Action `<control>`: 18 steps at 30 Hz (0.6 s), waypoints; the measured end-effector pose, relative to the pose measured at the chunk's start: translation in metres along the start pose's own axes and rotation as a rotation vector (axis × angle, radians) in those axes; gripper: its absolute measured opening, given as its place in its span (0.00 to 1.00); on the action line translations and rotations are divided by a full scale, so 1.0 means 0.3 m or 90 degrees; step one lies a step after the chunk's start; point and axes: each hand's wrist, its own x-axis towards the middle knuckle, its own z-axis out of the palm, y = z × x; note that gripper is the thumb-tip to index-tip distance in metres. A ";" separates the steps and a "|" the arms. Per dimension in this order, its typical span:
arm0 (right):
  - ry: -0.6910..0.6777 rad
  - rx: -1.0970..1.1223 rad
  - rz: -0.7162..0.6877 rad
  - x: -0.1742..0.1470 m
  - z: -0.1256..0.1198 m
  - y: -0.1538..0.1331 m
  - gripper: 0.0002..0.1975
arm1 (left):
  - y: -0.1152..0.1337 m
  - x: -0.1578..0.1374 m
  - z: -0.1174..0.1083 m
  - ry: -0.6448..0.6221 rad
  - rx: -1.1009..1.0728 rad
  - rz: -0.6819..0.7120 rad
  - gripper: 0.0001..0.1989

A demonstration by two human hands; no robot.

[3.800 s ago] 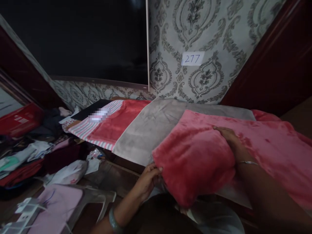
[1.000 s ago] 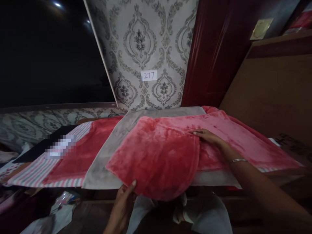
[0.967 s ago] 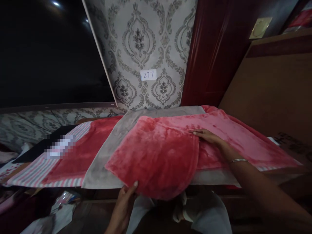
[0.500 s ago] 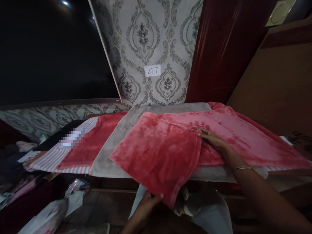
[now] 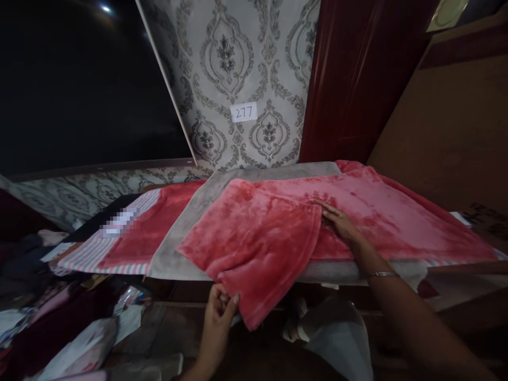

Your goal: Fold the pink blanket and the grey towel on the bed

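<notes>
A red plush garment (image 5: 257, 233) lies over a grey cloth (image 5: 177, 248) on the table, one flap folded across and its lower corner hanging past the front edge. My left hand (image 5: 220, 312) is closed on that flap's lower left edge, thumb on top and fingers curled. My right hand (image 5: 341, 222) rests at the upper right edge of the flap, fingers stretched out along the plush and touching it. Whether its thumb pinches the cloth is hard to see. To the left, a red piece (image 5: 166, 225) with a striped border (image 5: 91, 251) lies partly under the grey cloth.
A large dark screen (image 5: 87, 84) stands at the back left. On the right is a big cardboard box (image 5: 456, 121) beside a dark red panel (image 5: 345, 74). Clothes and bags (image 5: 87, 344) are heaped at the lower left. A number card (image 5: 243, 112) is on the wall.
My left hand has moved up and left along the flap's lower edge, shifting the hanging corner left. My right hand stays at the flap's edge. The view has shifted slightly.
</notes>
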 end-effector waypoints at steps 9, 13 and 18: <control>-0.031 -0.090 -0.082 -0.005 0.024 0.004 0.43 | 0.111 -0.021 0.077 -0.015 0.021 0.029 0.14; -0.020 -0.168 -0.139 -0.011 0.052 0.004 0.40 | 0.114 0.029 0.047 -0.109 0.127 0.117 0.21; 0.008 -0.282 -0.226 -0.018 0.063 0.017 0.34 | 0.132 0.102 0.065 -0.221 0.341 0.347 0.12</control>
